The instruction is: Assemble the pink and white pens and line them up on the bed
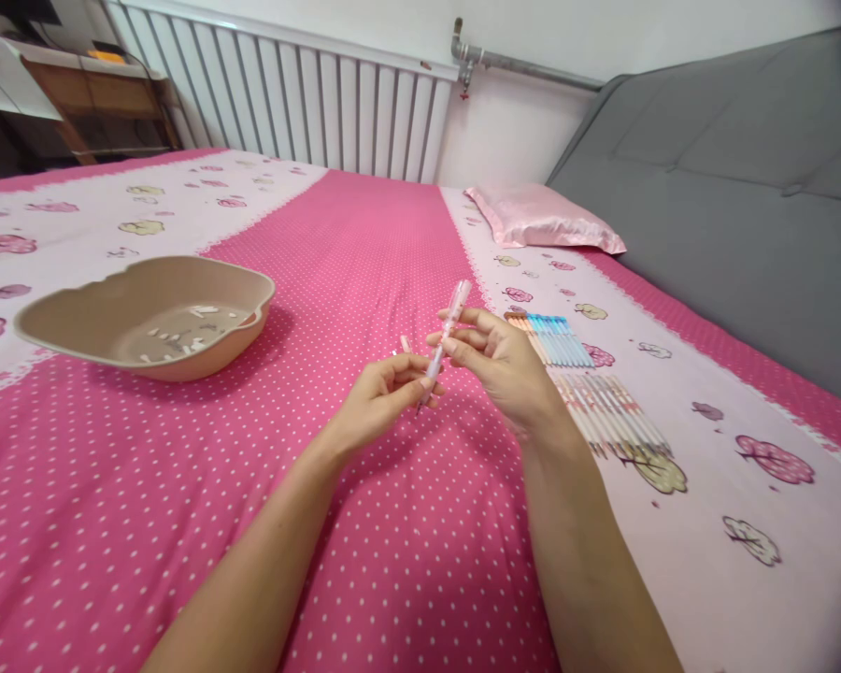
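A slim pale-pink pen [455, 304] slants between my two hands over the bed, its clear end up and its tip down. My left hand [385, 391] pinches the lower barrel between thumb and fingers. Higher up, the fingers of my right hand [494, 355] are closed round the same pen. A small pink piece [405, 344], perhaps a cap, shows just behind my left fingers, partly hidden by them. To the right of my right hand lie a row of blue and orange pens [550, 338] and, nearer, a row of whitish pens [613, 411] with reddish-brown patterns.
A beige basin [147, 360] with several small white pieces [172, 346] inside stands at left on the pink dotted bedspread [364, 234]. A pink pillow [543, 217] lies by the grey headboard [729, 159]. A white radiator [308, 93] and a desk [98, 93] are at the back.
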`<state>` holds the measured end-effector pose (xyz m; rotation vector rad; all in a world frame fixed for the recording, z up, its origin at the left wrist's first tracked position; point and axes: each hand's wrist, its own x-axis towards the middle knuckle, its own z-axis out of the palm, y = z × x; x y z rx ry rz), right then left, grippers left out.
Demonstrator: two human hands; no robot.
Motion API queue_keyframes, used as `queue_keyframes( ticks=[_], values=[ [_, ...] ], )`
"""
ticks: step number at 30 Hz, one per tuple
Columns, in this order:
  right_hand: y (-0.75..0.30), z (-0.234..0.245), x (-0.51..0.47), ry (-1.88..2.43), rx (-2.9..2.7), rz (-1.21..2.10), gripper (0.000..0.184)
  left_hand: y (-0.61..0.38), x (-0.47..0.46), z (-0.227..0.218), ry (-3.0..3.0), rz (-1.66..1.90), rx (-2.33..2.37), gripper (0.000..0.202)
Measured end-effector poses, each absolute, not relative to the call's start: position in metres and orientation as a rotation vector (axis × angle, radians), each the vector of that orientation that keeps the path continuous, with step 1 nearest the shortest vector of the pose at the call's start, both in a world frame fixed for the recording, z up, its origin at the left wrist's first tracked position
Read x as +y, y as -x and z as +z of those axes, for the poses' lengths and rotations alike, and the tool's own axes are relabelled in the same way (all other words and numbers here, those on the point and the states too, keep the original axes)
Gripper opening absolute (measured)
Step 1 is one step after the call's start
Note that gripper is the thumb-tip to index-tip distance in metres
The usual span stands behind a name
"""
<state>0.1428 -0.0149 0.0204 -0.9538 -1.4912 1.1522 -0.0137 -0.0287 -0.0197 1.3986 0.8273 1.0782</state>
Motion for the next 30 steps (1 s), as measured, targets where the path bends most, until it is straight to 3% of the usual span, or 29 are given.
queue_keyframes(
  ticks=[30],
  values=[
    [-0.1441,0.0213,-0.0161,0.924,-1.426,1.288,0.026,0.0155,-0.0268,-0.0224,-1.467,1.023,0.763,0.017]
  ],
)
